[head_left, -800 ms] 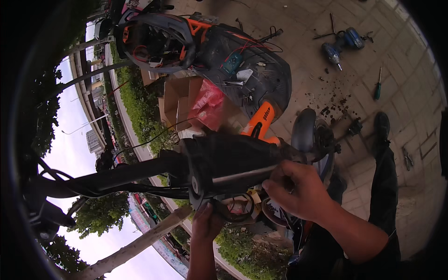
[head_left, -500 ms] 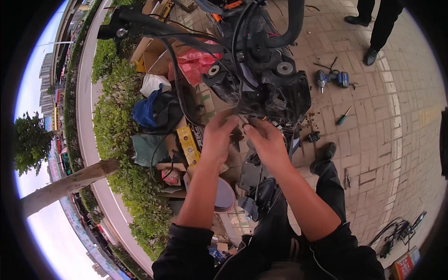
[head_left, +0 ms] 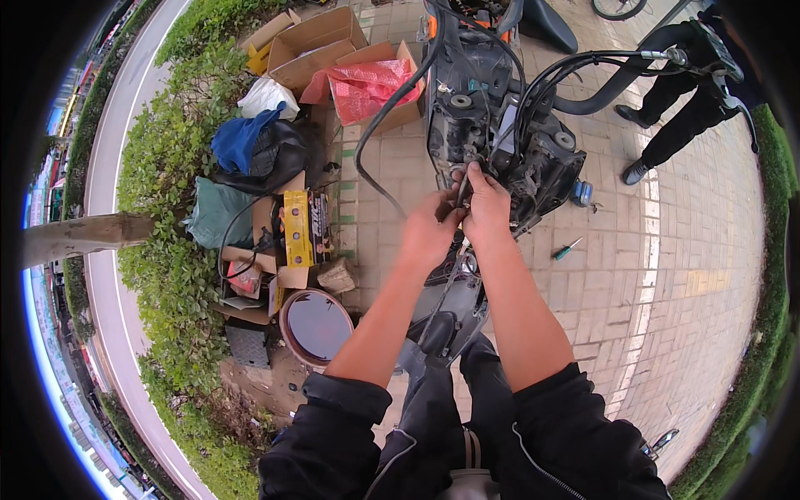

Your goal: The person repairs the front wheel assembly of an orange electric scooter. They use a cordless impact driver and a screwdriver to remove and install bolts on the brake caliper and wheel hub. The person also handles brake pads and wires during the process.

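Observation:
My left hand and my right hand meet at the front of a partly dismantled scooter, fingers closed around a small dark cable or part that is partly hidden by them. My right thumb points up along it. Just above them are black mounts with round metal bushings and a bundle of black cables. The black handlebar with its levers hangs off to the upper right. A long black hose loops down to the left of my hands.
Cardboard boxes, red bubble wrap, bags, a yellow box and a round basin lie left beside the hedge. A screwdriver and power drill lie right, near another person's legs.
My view has swung across the scooter. My two hands have come closer together and higher in view, near the cable bundle; the handlebar now sits at the upper right.

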`<state>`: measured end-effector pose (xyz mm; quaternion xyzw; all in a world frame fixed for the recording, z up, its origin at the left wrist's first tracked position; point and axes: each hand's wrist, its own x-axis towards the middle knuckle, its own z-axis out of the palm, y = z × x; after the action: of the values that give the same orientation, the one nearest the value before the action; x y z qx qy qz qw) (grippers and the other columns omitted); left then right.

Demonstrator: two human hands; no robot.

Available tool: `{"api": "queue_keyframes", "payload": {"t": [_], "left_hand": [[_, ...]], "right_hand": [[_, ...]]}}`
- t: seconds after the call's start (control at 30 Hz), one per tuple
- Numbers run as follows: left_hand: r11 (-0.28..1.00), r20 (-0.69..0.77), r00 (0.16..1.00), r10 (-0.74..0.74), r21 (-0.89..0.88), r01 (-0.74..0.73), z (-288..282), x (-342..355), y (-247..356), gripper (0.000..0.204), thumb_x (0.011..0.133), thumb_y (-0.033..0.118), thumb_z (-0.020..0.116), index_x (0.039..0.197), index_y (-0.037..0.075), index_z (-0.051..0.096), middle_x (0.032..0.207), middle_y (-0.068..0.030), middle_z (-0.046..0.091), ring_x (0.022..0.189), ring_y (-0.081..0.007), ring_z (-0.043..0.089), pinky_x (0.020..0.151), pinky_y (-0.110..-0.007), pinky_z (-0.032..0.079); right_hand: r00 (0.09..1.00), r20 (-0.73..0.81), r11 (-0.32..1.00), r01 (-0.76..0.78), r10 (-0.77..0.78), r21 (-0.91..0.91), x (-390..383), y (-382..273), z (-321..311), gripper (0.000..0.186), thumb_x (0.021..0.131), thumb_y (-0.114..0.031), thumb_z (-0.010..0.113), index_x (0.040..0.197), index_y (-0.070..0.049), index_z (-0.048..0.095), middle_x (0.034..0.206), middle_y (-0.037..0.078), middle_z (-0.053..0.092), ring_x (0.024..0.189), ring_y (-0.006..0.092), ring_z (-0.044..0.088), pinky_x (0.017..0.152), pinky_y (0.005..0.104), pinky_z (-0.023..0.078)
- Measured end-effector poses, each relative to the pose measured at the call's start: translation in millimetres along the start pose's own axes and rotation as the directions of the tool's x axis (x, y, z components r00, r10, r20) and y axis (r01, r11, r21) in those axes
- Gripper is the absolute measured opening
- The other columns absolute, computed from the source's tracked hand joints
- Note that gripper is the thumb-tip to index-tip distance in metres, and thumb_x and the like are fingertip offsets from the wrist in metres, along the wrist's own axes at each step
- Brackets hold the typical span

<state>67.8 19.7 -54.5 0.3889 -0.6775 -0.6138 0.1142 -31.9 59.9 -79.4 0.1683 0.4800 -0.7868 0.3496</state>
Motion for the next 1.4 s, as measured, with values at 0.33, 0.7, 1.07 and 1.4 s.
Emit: {"api": "queue_keyframes", "payload": {"t": [0.33, 0.7, 1.07, 1.4], "left_hand": [[0.988, 0.105, 0.993, 0.062, 0.137, -0.076, -24, 16, -15, 0.029, 0.085, 0.013, 0.064, 0.108, -0.004, 0.062, 0.094, -0.0199, 0.068, 0.088, -0.0300, 0.067, 0.080, -0.036, 0.050], [0.976, 0.109, 0.971, 0.211, 0.022, -0.215, -59, 91, -1, 0.041, 0.088, 0.018, 0.061, 0.121, -0.007, 0.055, 0.111, -0.0237, 0.063, 0.105, -0.0327, 0.062, 0.092, -0.037, 0.047], [0.867, 0.145, 0.939, 0.313, 0.360, -0.345, -47, 141, 19, 0.065, 0.081, 0.039, 0.070, 0.126, -0.004, 0.052, 0.108, -0.0239, 0.065, 0.100, -0.0392, 0.062, 0.084, -0.044, 0.050], [0.871, 0.230, 0.946, 0.230, 0.386, -0.305, -54, 148, 28, 0.053, 0.082, 0.036, 0.070, 0.117, 0.000, 0.056, 0.109, -0.0186, 0.065, 0.101, -0.0371, 0.061, 0.081, -0.042, 0.049]], "right_hand": [[0.989, -0.072, 0.956, 0.103, -0.127, -0.276, -3, 6, 23, 0.027, 0.097, -0.020, 0.051, 0.086, 0.003, 0.058, 0.064, 0.003, 0.051, 0.054, 0.0128, 0.048, 0.052, 0.0286, 0.040], [0.868, -0.430, 0.967, 0.198, -0.249, -0.159, 0, 27, 51, 0.030, 0.100, -0.030, 0.044, 0.084, -0.005, 0.048, 0.055, -0.003, 0.034, 0.039, 0.0101, 0.029, 0.037, 0.0283, 0.026], [0.923, -0.367, 0.971, 0.182, -0.115, 0.153, -13, 40, 65, 0.032, 0.100, -0.032, 0.040, 0.077, -0.010, 0.042, 0.052, -0.004, 0.026, 0.041, 0.0102, 0.022, 0.040, 0.0290, 0.021], [0.894, -0.386, 0.964, 0.262, -0.229, 0.036, -17, 43, 57, 0.035, 0.099, -0.034, 0.045, 0.074, -0.010, 0.042, 0.052, -0.004, 0.027, 0.042, 0.0088, 0.023, 0.042, 0.0274, 0.023]]}}
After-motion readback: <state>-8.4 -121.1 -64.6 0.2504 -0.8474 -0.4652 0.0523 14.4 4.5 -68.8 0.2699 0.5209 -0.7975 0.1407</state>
